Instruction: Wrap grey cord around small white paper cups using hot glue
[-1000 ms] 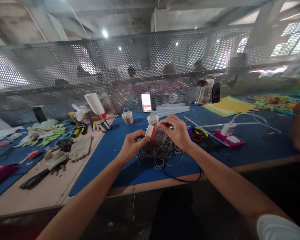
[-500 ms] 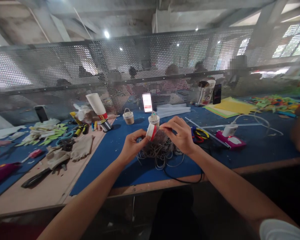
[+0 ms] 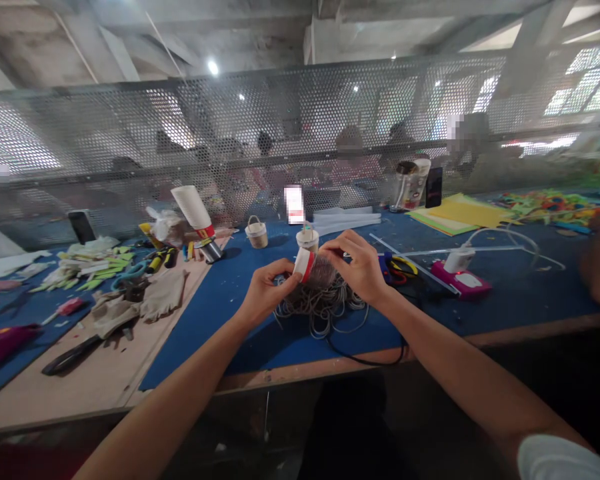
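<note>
My left hand [image 3: 270, 290] grips a small paper cup [image 3: 303, 265], white with a red band, tipped on its side above the table. A greyish, finely lined part shows to the right of the band; whether it belongs to the cup I cannot tell. My right hand [image 3: 357, 267] is at that right end, thumb and fingertips pinched together; what they hold is too small to make out. Beneath both hands lies a loose heap of grey cord [image 3: 320, 310]. Just behind the cup stands a small white cup-like container [image 3: 307, 241].
A small handled basket [image 3: 257, 235] and a leaning stack of paper cups [image 3: 193, 208] stand at the back left. Gloves [image 3: 165, 297] lie left. Yellow-handled pliers [image 3: 403, 265], a magenta device with a white plug [image 3: 463, 279] and yellow sheets [image 3: 465, 212] are right. A perforated metal screen [image 3: 280, 120] rises behind.
My right hand has shifted slightly right and up, away from the cup's red band, uncovering more of the greyish part. My left hand keeps the cup in nearly the same place.
</note>
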The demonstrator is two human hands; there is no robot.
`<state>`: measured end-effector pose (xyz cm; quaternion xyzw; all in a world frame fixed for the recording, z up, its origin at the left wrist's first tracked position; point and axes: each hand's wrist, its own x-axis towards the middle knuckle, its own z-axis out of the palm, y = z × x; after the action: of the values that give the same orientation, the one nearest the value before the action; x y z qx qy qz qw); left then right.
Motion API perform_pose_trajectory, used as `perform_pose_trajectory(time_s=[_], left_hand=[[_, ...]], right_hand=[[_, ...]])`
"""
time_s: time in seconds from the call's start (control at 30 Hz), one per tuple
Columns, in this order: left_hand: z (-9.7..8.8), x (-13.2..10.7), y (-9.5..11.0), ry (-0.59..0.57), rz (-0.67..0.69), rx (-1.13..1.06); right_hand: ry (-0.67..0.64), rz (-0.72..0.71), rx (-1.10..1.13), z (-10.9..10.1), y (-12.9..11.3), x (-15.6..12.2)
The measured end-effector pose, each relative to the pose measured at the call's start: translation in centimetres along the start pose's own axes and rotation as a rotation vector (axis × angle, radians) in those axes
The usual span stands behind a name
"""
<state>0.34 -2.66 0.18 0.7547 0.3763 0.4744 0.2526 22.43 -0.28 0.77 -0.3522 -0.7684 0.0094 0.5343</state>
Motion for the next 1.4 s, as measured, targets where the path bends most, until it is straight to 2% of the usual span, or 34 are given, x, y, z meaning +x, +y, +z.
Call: perform_pose_trajectory(time_s=[0.23, 0.97, 1.4], left_hand=[[-0.1, 0.0, -0.6, -0.017, 0.0, -0.03], [-0.1, 0.1, -0.4, -0.108, -0.027, -0.066], [-0.1, 0.0, -0.7, -0.142, -0.056, -0.106]], right_hand=[[-0.008, 0.053, 0.069, 0.2, 0.3, 0.1], [-0.13, 0.166, 0.2, 0.3, 1.1, 0.6], [-0.174, 0.219, 0.2, 0.7, 2.0, 0.9]])
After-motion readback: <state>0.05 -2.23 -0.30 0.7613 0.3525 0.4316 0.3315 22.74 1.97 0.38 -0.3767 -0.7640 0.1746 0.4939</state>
